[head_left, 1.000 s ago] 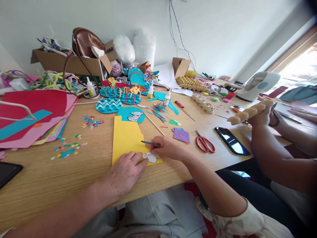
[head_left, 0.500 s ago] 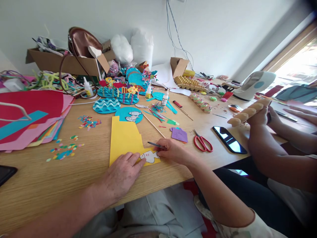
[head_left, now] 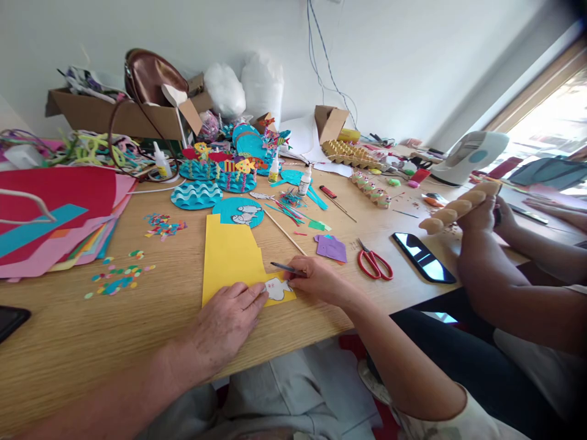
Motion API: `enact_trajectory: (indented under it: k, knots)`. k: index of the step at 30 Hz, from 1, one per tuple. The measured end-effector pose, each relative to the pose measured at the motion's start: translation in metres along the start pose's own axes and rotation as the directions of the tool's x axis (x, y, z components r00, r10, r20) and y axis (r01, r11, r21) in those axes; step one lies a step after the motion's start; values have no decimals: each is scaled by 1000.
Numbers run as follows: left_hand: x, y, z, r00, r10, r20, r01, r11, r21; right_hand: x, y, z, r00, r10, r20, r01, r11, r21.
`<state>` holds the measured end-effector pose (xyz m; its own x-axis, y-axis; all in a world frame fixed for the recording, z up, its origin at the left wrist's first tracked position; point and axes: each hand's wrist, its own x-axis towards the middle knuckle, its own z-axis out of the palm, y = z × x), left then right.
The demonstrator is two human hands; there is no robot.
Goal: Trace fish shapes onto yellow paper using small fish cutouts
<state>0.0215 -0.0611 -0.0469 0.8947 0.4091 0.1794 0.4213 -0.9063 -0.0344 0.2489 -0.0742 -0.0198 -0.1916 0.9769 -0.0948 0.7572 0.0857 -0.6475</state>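
Daylight, fairly bright, entering from the window (head_left: 562, 113) at upper right; panes blown out, outside detail mostly lost. Counted 1 evident source. Wall (head_left: 192, 27) pale and cool, greyer toward left. Table (head_left: 137, 330) warm-toned, with a paler sheen toward the right. Hard white glare on the phone (head_left: 424, 258); softer highlights on the brown bag (head_left: 153, 76). Tabletop shadows soft-edged. Below the table, dim; lower right nearly black, detail sunk. Wide-lens distortion strong: left forearm (head_left: 137, 373) stretched toward the frame edge. Upper right corner dark, smeared. Yellow paper (head_left: 232, 250) reads clearly; fine lines on the fish cutout (head_left: 276, 289) slightly soft.
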Motion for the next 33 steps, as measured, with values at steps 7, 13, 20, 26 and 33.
enact_trajectory:
  k: [7,13,20,26,33]
  knots:
    - [-1,-2,2,1000,20,-4,-20,1000,-19,-3,1,-6,995,68,-71,-60,991,119]
    - [-1,-2,3,999,35,13,-35,999,-14,-5,4,-2,1000,-10,-18,11,995,95]
    - [-1,-2,-1,999,41,-13,-41,999,3,-5,5,0,998,-61,15,61,998,11]
    - [-2,-3,1,998,50,-39,-49,999,9,-6,3,1,997,-81,-1,81,997,15]
    - [-2,-3,4,998,56,-34,-56,998,21,-5,7,2,994,-106,6,106,994,-2]
